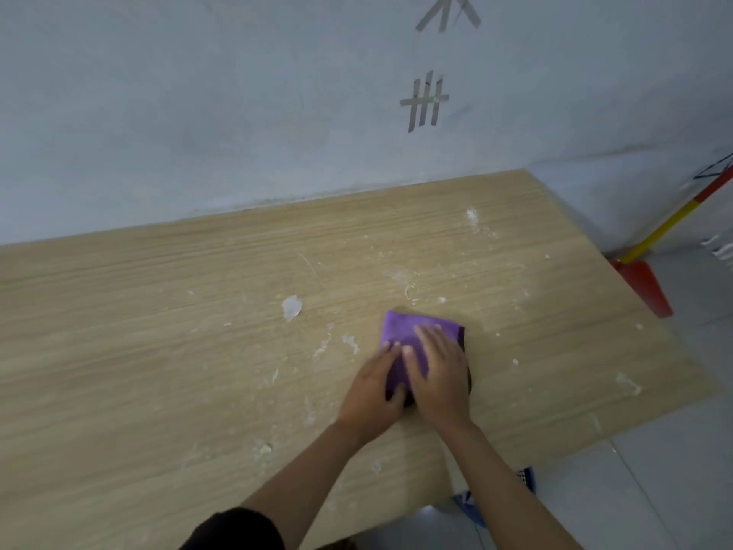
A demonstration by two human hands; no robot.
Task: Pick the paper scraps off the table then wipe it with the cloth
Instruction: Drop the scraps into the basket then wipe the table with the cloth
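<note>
Cloth (404, 329) lies flat under both hands.

both hands, left hand (373, 385) and right hand (438, 371), press flat on a purple cloth (408, 331) on the wooden table (158, 351), a white scrap (292, 306) lying nearby.

Plain indoor room: grey wall (198, 93) with tape strips (424, 101), wood-grain table (158, 351), tiled floor (654, 490).

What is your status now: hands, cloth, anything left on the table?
Left hand and right hand flat on purple cloth, pressing it to table. White scrap lies left of cloth, not touching. White smears around.
</note>
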